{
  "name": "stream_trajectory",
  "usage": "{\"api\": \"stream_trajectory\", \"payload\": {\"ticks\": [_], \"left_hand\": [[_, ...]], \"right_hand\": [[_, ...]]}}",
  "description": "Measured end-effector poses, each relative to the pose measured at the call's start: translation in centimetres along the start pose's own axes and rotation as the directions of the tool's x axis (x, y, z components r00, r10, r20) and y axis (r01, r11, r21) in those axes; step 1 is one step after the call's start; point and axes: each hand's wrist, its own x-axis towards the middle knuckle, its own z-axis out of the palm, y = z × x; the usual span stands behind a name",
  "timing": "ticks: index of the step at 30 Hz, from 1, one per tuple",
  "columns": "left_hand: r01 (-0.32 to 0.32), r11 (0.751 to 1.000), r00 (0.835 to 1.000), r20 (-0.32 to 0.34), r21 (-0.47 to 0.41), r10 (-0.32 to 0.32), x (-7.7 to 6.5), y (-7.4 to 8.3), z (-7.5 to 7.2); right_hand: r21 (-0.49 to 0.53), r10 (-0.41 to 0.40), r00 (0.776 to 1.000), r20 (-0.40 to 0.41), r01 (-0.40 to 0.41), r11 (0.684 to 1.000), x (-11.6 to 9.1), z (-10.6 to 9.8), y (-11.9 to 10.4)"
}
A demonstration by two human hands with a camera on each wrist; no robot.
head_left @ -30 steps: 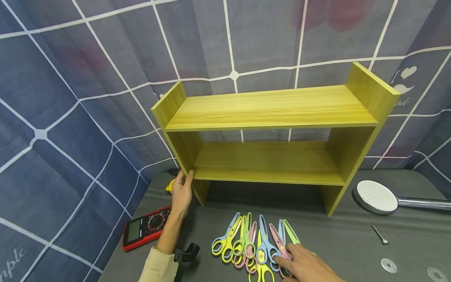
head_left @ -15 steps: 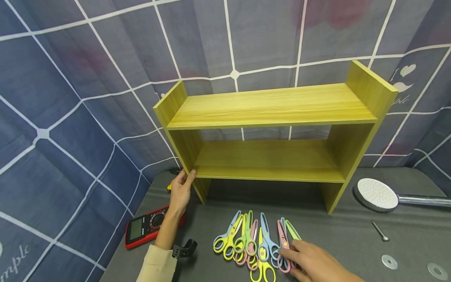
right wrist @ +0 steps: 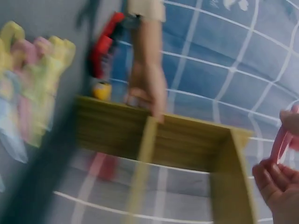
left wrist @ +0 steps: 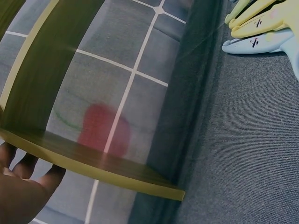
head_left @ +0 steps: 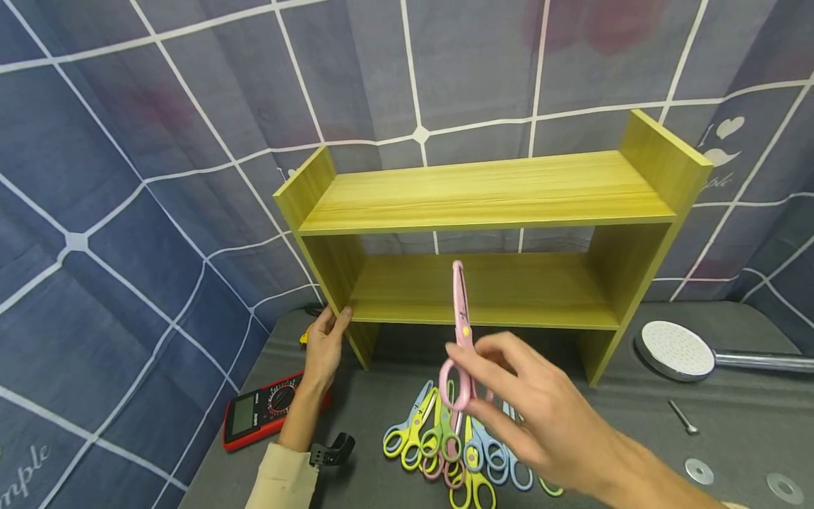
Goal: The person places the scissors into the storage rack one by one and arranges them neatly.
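Thumb and fingers of your right hand (head_left: 540,410) pinch pink scissors (head_left: 465,343), blades up, raised above the tabletop (head_left: 629,424) before the wooden shelf (head_left: 483,191). Your left hand (head_left: 326,350) grips the shelf's left side panel. Other scissors (head_left: 445,420) lie overlapping below; a red multimeter (head_left: 257,413) lies along the tabletop's left edge, a shower head (head_left: 677,350) toward its back right corner.

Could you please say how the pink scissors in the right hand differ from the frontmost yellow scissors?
The pink scissors are held above the table by the right hand; the frontmost yellow scissors lie on it. The pink scissors are apart from the pile, whereas the yellow scissors overlap others. Both have looped handles.
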Motion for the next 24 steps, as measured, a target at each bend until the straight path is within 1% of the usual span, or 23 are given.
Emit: {"api": "stream_trajectory", "payload": {"ticks": [1,4,7,9,13,16,24], "left_hand": [[0.002,1.0,1.0,-0.002,0.002,-0.002,0.0,0.0,0.0],[0.01,1.0,1.0,-0.016,0.007,-0.009,0.0,-0.1,0.0],[0.014,1.0,1.0,-0.027,0.014,-0.014,0.0,-0.1,0.1],[0.013,1.0,0.999,-0.033,0.015,-0.012,-0.1,-0.2,0.2],[0.013,1.0,0.999,-0.038,0.011,-0.013,-0.1,-0.3,0.3],[0.016,1.0,0.999,-0.038,0.004,-0.016,-0.1,-0.2,0.4],[0.015,0.999,0.998,-0.056,0.033,-0.014,-0.2,-0.1,0.4]], "right_hand": [[-0.007,0.008,1.0,-0.001,-0.008,1.0,1.2,-0.2,0.0],[-0.042,0.073,0.996,0.049,-0.071,0.997,4.2,-0.9,0.6],[-0.06,0.137,0.987,0.087,-0.132,0.989,6.4,-1.2,1.3],[-0.07,0.172,0.982,0.081,-0.166,0.984,7.5,-1.1,1.7],[-0.057,0.22,0.975,0.02,-0.218,0.974,9.0,-0.6,2.4],[-0.049,0.235,0.972,-0.021,-0.236,0.971,9.7,-0.4,2.7],[-0.071,0.276,0.96,-0.039,-0.278,0.958,11.5,-0.1,3.2]]}}
